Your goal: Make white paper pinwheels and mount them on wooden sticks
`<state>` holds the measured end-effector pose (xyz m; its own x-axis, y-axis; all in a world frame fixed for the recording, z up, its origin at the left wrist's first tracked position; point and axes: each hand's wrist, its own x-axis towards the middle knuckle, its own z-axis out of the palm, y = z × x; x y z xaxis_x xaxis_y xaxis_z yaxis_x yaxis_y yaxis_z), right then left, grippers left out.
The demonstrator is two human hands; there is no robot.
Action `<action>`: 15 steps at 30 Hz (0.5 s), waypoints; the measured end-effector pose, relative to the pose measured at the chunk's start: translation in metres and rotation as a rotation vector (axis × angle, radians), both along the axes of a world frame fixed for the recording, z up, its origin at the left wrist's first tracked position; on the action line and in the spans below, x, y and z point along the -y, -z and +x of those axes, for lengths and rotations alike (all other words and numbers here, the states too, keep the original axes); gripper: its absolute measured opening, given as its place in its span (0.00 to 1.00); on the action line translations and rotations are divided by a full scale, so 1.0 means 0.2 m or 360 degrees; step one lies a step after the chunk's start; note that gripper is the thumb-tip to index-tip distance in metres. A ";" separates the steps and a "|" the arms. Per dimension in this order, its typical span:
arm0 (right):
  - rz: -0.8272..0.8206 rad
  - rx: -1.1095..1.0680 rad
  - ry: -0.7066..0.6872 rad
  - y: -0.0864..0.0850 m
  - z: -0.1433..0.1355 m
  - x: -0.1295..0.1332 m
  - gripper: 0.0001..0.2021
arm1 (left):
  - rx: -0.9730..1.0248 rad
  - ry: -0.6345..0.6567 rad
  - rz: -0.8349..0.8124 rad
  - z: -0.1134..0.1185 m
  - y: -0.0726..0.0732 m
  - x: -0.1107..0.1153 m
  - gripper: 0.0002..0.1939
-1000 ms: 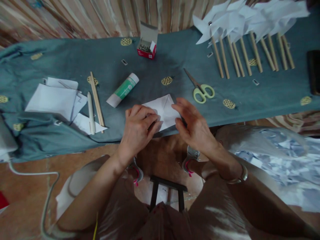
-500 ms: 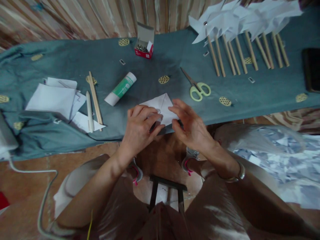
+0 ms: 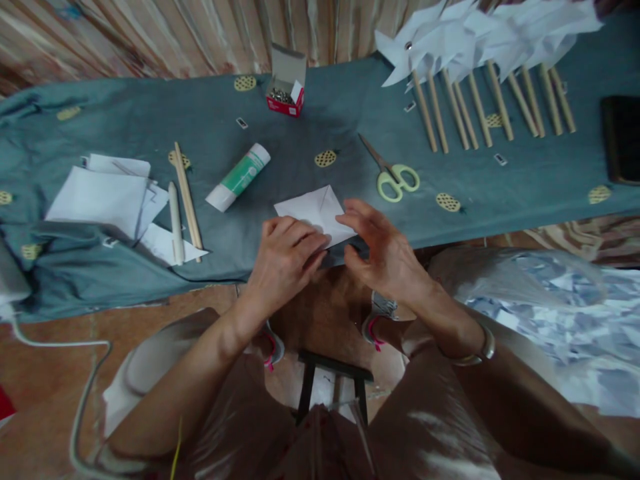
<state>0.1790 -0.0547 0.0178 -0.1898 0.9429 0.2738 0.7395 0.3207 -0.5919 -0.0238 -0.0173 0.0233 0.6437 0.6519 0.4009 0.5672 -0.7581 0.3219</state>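
A white sheet of folded paper [image 3: 320, 203], with crease lines meeting near its top corner, lies near the table's front edge. My left hand [image 3: 287, 260] is closed over its near left side, fingers together and pressed on the paper, thumb at the near edge. At the paper's right edge is my right hand [image 3: 383, 250], its fingers curved and apart; the fingertips touch or almost touch the edge. Beyond the paper, to the right, lie scissors [image 3: 395, 180] with pale green handles. A green and white glue stick [image 3: 239, 177] rests to the left.
Paper pinwheels [image 3: 450, 40] on sticks lie in a row at the back right. An open red box [image 3: 285, 100] holds small metal pieces. At left are white paper sheets [image 3: 100, 197] and wooden sticks [image 3: 186, 193]. A dark phone-like object [image 3: 620, 140] sits far right.
My left fingers have come down and flattened onto the paper, where they were raised and curled before. My right hand has hardly moved. The whole view has shifted slightly.
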 end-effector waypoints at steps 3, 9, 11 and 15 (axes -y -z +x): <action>-0.0024 -0.0027 -0.0038 0.00 0.02 0.00 0.21 | -0.0040 -0.0048 -0.0040 -0.01 -0.01 0.00 0.06; -0.0085 -0.0216 -0.0094 -0.02 0.06 0.00 0.16 | 0.0010 -0.0072 -0.0091 -0.05 -0.02 0.01 0.06; -0.0156 -0.0302 -0.0116 -0.02 0.06 0.00 0.13 | 0.0036 -0.0053 -0.0052 -0.06 -0.02 0.01 0.06; -0.0313 -0.0457 -0.0146 -0.04 0.06 -0.01 0.08 | 0.0039 -0.0008 0.0011 -0.08 -0.01 0.01 0.05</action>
